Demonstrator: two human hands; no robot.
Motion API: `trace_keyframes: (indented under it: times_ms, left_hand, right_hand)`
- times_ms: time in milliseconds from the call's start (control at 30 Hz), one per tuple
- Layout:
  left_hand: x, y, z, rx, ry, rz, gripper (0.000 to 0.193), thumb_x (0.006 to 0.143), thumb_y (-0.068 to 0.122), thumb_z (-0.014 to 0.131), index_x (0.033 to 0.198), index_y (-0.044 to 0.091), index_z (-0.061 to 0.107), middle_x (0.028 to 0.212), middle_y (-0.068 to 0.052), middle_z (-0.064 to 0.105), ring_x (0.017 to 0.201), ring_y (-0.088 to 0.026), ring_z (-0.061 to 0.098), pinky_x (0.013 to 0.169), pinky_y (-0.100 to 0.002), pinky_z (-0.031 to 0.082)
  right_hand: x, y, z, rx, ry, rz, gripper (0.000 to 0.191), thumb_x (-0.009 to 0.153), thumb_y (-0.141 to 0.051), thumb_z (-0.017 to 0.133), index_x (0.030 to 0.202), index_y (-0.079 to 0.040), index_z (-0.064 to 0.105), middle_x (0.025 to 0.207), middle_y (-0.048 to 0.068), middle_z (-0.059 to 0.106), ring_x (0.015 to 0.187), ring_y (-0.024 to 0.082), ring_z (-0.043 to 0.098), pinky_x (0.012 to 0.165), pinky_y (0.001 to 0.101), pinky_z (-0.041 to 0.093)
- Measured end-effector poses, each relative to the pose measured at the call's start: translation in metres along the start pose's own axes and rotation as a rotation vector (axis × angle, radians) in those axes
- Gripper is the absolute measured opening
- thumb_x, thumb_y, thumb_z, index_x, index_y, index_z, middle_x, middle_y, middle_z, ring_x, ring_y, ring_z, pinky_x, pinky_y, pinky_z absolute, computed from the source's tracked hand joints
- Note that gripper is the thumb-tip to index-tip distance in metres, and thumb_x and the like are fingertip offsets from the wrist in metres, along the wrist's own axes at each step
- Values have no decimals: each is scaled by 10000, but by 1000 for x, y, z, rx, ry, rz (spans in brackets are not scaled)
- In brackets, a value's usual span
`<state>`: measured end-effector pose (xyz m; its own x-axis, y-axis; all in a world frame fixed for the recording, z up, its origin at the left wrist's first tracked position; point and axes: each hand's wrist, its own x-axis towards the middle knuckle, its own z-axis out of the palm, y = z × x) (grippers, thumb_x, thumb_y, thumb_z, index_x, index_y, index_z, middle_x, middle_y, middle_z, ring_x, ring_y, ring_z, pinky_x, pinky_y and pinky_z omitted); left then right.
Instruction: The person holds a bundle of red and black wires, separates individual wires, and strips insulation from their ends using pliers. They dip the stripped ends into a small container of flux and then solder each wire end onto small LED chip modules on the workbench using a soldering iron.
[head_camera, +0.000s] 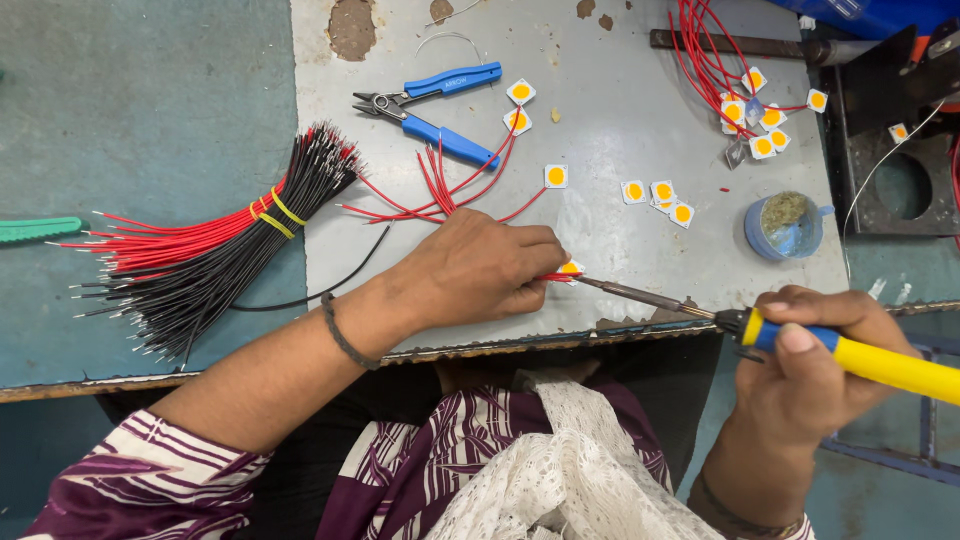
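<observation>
Fingers (535, 262) of the left hand (470, 270) are pinched shut on a red wire (553, 277), pressing its end onto a small LED chip (571, 267) on the grey metal sheet (620, 260), likely to keep both steady for the tip. The right hand (805, 365) is closed around the yellow-and-blue soldering iron (850, 355), its tip meeting the wire end at the chip. Just beyond the left hand lie loose red wires (440, 190) and blue cutters (430, 105), probably kept within reach. A banded bundle (220, 235) of red and black wires rests to the left; 5 spare chips (655, 195) and a blue flux tub (785, 225) sit right.
</observation>
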<state>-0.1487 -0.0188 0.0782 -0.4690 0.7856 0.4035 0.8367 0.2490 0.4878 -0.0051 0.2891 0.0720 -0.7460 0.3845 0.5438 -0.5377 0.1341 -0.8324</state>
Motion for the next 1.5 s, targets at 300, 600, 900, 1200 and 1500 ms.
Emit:
trace_keyframes:
  times_ms: [300,600,900,1200,1500]
  left_hand:
    - [1,2,3,28,27,6,193,810,186,709,974,88,686,940,-27,688,652,-286,667,543,-440,494]
    - [1,4,1,46,18,27,186,817,188,710,948,68,655,943,-35,669,643,-293,658,532,-437,486]
    - [3,7,1,52,-1,18,184,810,189,710,907,56,628,940,-55,651,652,-304,658,554,-448,496]
    - [4,6,1,69,-10,22,177,815,189,702,904,56,625,913,-61,633,641,-309,651,549,-453,493]
    - [4,7,2,74,-10,18,170,817,179,696,912,53,631,922,-56,639,628,-301,648,537,-446,491]
  right_hand:
    - [10,-10,24,-68,-79,71,169,928,-51,698,938,100,624,833,186,670,660,151,612,652,205,503]
    - [15,-20,34,-170,-124,58,167,913,-55,712,933,98,648,834,168,674,668,141,616,656,201,496]
    - [15,-35,38,-339,-162,40,211,827,-100,723,911,87,669,792,174,664,587,135,583,594,204,473]
    - [13,-21,28,-176,-101,-28,221,916,-93,755,942,105,661,854,192,687,705,181,648,709,227,541]
    - [13,-23,36,-203,-134,34,206,907,-69,739,931,116,653,853,187,682,693,174,638,702,222,530]
